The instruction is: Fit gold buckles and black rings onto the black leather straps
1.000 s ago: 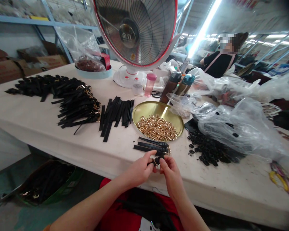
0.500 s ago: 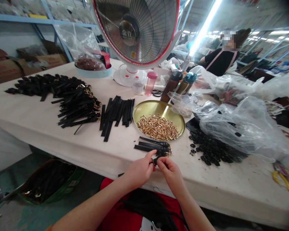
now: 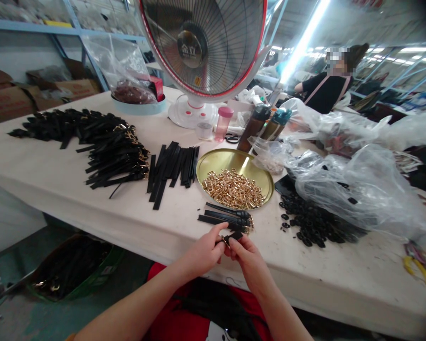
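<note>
Near centre, the left hand (image 3: pixel 206 251) and right hand (image 3: pixel 249 256) pinch a flat black strap (image 3: pixel 235 235) with a gold metal fitting (image 3: pixel 226 243), apparently to steady it; a round gold-coloured tray (image 3: pixel 222 163) lies beyond, likely for easy reach.

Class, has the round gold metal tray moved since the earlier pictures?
No: the gold tray keeps its place against the flat black strips to its left.

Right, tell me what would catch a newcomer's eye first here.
Probably the large red-rimmed fan or heater, far back on the table. Next, the gold tray mid-table, heaped with gold-coloured metal pieces. By the near edge, the left hand and right hand hold a small black strap.
</note>
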Available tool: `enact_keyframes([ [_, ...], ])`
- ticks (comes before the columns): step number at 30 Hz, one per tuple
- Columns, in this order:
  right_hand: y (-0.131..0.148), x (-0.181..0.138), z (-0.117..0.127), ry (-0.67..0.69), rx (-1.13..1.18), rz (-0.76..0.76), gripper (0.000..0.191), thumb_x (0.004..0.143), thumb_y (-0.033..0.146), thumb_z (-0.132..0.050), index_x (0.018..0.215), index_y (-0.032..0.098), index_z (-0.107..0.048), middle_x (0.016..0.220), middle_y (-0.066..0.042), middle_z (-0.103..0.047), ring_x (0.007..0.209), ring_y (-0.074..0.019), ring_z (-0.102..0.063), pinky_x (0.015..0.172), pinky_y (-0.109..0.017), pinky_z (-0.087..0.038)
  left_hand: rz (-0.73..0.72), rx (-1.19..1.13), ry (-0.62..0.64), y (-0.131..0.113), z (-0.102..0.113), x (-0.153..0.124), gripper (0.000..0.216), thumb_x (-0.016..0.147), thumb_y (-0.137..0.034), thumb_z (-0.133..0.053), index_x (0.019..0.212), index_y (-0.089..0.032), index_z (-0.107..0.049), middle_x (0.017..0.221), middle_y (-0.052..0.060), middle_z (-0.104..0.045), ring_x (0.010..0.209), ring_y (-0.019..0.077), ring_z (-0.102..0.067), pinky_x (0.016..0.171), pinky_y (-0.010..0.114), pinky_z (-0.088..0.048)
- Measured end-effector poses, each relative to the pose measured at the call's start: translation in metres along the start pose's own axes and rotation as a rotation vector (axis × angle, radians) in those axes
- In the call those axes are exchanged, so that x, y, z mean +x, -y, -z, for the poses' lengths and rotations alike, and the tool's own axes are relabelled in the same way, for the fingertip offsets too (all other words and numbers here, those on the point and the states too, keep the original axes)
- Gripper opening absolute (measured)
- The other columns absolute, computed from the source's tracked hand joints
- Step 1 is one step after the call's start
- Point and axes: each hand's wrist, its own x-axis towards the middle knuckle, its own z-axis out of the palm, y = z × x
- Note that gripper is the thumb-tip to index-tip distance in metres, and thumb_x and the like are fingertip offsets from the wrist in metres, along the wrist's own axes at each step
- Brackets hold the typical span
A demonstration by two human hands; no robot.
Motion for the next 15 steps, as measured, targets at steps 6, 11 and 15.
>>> enact_keyframes([
  [6, 0.0003, -0.0009, -0.0029, -0.129, -0.145, 0.130, 0.025, 0.068, 0.044, -0.062, 0.069, 0.019, -0.057, 0.060, 0.002, -0.054, 0.056, -0.0117, -0.043, 0.055, -0.025, -0.032, 0.032, -0.069, 0.010, -0.0032, 0.0038, 0.0001, 0.047, 0.079, -0.022, -0.042, 0.125, -0.015, -0.031, 0.076, 0.002, -0.059, 0.058, 0.0099, -0.054, 0.061, 0.024, -0.043],
  [11, -0.0064, -0.0050, -0.0068, -0.093, -0.108, 0.084, 0.027, 0.070, 0.044, -0.060, 0.067, 0.018, -0.057, 0.057, 0.002, -0.052, 0.054, -0.0112, -0.041, 0.054, -0.025, -0.032, 0.002, 0.035, -0.010, -0.0015, 0.0025, -0.0028, 0.044, 0.080, -0.018, -0.036, 0.124, -0.017, -0.034, 0.072, 0.000, -0.057, 0.056, 0.0092, -0.052, 0.058, 0.023, -0.042],
  [15, -0.0031, -0.0052, -0.0012, -0.053, -0.144, 0.076, 0.027, 0.067, 0.045, -0.063, 0.068, 0.018, -0.059, 0.058, 0.002, -0.055, 0.055, -0.0115, -0.043, 0.055, -0.025, -0.033, -0.011, 0.034, -0.015, -0.0024, 0.0023, -0.0015, 0.045, 0.080, -0.017, -0.036, 0.125, -0.016, -0.034, 0.072, 0.000, -0.057, 0.057, 0.0092, -0.051, 0.058, 0.023, -0.042],
])
